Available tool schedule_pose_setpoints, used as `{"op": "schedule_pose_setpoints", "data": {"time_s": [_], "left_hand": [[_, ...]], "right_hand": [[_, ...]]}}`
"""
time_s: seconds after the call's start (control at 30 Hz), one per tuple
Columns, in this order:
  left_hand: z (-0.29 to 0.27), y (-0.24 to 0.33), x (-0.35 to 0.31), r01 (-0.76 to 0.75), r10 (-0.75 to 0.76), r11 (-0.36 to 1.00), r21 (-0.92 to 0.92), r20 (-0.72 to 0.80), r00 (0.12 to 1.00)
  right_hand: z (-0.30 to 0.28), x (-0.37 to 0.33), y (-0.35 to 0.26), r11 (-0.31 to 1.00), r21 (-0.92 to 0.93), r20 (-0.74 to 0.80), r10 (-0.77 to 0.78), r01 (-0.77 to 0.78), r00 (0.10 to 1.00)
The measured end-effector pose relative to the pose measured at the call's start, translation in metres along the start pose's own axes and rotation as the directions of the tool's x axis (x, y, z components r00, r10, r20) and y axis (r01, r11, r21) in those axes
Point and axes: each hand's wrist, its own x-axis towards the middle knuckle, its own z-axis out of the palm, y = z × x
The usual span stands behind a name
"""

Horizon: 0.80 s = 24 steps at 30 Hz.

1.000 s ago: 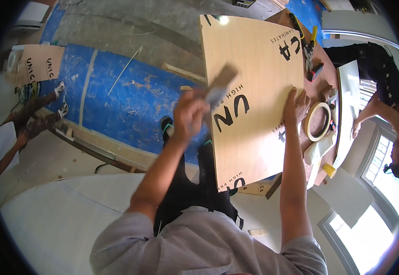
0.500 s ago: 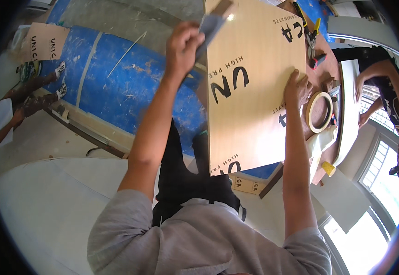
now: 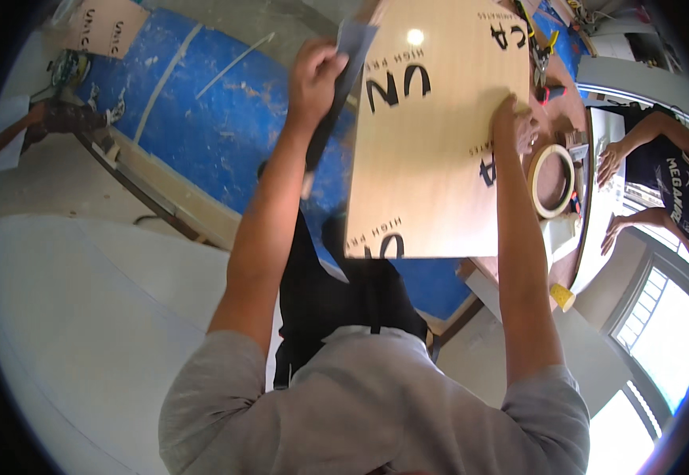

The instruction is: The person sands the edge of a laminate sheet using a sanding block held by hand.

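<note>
A pale wood-grain laminate panel [image 3: 431, 174] with black lettering lies in front of me, tilted slightly. My left hand [image 3: 313, 83] is beside its left edge, fingers closed on a thin grey strip [image 3: 357, 46]. The strip runs along the panel's upper left edge; a dark length hangs below the hand. Its exact kind is unclear. On the panel's right side, my right hand [image 3: 514, 127] has its thumb on the surface and its other fingers curled at the edge.
To the right are a tape roll [image 3: 552, 180], yellow-handled pliers [image 3: 546, 51] and a yellow cup-like object [image 3: 562, 297]. A co-worker's hands [image 3: 612, 162] hover near a white board [image 3: 597, 206]. Blue sheeting [image 3: 202, 119] covers the floor at left, near another person's arm [image 3: 12, 134].
My left hand and the grey strip have shifted slightly along the panel's left edge. My view has turned a little, and the co-worker's hands at right have moved apart from the white board.
</note>
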Motion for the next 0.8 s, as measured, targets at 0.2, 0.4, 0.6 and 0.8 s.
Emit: {"op": "schedule_pose_setpoints", "data": {"time_s": [0.2,0.4,0.6,0.8], "left_hand": [[-0.003,0.048,-0.088,-0.134,0.122,0.983,0.127,0.103,0.987],[-0.051,0.103,-0.251,0.155,-0.149,0.987,-0.047,0.118,0.982],[-0.067,0.047,-0.132,0.383,-0.411,0.861,-0.335,-0.015,0.911],[-0.019,0.045,-0.101,-0.149,0.138,0.987,0.065,0.146,0.98]], "right_hand": [[-0.011,-0.003,0.004,1.0,-0.008,0.025,0.014,-0.014,1.0],[-0.008,-0.005,0.002,0.999,0.018,0.028,0.029,-0.03,0.999],[-0.017,0.003,0.046,0.887,0.385,0.097,-0.314,0.255,0.944],[-0.015,-0.015,0.094,0.806,0.035,0.122,-0.591,0.591,0.798]]}}
